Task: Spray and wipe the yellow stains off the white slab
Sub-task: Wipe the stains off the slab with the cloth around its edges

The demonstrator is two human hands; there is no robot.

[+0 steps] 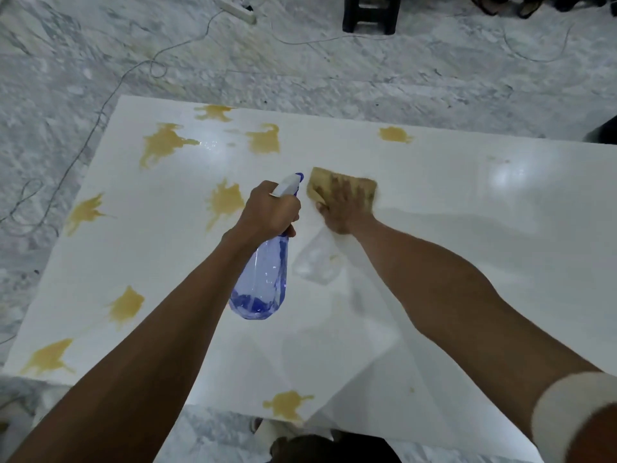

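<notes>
Left hand: I'm watching the left hand [272, 208] gripping the neck of the blue spray bottle [262, 279], fingers curled round it just under the white trigger head [289, 184]. The bottle is hanging above the slab, nozzle pointing away from me, its clear blue body tilting back toward the forearm.

Right hand: the right hand [344, 208] is pressing flat on a cloth [340, 185], fingers lying fairly straight and spread on top of it. Whether the thumb is tucking under the cloth edge, I cannot tell.

Cloth: it is sitting on the slab near the middle, just right of the trigger head. The part showing beyond the fingers is looking yellow-brown with soaked-up stain.

White slab: the white slab [467, 202] is filling most of the view, lying over a grey marbled floor [334, 71]. Its right half is showing glossy and almost unmarked, with ceiling light glaring off it.

Yellow stains: the yellow stains [225, 200] are lying mostly on the left half. Several are sitting along the far edge, one just left of the bottle hand, two down the left side, one at the near left corner and one at the near edge by my body. A single small one is sitting on the far right.

Wet patch: a pale wet smear [317, 262] is showing under the right wrist.

Floor: thin cables [100, 111] are trailing across the marble beyond the slab.
</notes>
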